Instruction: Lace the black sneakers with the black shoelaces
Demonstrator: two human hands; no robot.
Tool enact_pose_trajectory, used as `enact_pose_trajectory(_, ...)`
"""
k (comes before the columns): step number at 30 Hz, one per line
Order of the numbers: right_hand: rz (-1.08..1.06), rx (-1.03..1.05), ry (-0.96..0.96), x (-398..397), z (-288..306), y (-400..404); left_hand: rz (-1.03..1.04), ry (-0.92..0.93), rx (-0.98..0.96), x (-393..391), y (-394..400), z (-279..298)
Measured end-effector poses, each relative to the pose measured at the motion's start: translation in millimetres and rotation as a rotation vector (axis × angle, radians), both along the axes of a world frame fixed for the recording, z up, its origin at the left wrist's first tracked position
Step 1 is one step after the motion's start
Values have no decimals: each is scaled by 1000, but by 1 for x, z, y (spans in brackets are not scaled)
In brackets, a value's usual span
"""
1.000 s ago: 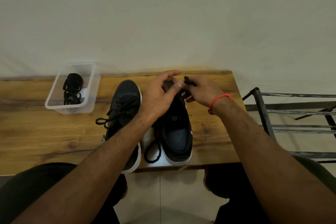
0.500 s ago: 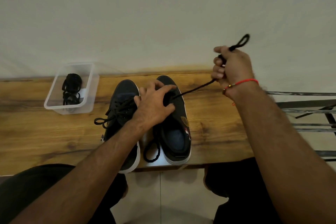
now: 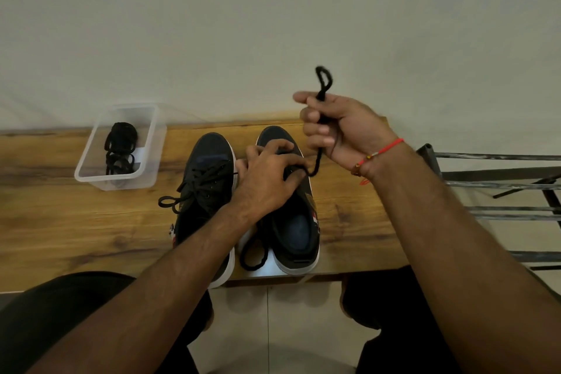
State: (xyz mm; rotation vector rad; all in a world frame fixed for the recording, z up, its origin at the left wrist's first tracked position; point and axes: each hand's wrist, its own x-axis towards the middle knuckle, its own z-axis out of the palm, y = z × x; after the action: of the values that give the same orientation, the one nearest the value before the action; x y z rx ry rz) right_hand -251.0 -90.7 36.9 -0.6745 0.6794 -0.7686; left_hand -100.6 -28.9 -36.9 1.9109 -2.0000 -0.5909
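Two black sneakers with white soles stand side by side on the wooden bench, toes toward the wall. The left sneaker is laced, its bow hanging off to the left. My left hand rests on the front of the right sneaker, fingers curled over its eyelet area. Above and right of that shoe, my right hand grips a black shoelace. The lace runs slack from the shoe up through my fist, and a loop sticks out above it. The lace's other end lies curled by the shoe's heel.
A clear plastic tub holding a bundle of spare black laces sits on the bench's left part. A dark metal rack stands to the right of the bench. A plain wall is behind; my knees are below the bench edge.
My right hand pulled the lace up and away to the right, then came back toward the shoe, so the lace hangs slack. My left hand stayed on the right sneaker.
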Motion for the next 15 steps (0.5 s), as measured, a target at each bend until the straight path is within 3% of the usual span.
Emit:
enact_pose_trajectory(2,-37,25,-214,-5,6,-3,3,-1,-22,0,0,-1)
enact_pose_trajectory(4,-92,17,-208,-12,7,-7,26,53,-75,1,-2,-1)
enact_pose_trajectory(5,-128,-22,-65,-14,4,-10,38,107,-130,2,-3,0)
enact_pose_trajectory(7,-149,-200,441,-15,-8,-15,66,287,-273,5,-6,6)
enact_pose_trajectory(9,-36,-382,850,-14,-22,-13,100,466,-336,4,-9,18)
enact_pose_trajectory(11,163,-416,933,-10,-29,-7,168,581,-321,3,-11,28)
enact_pose_trajectory(15,333,-380,795,0,-31,0,245,809,-312,7,-11,32)
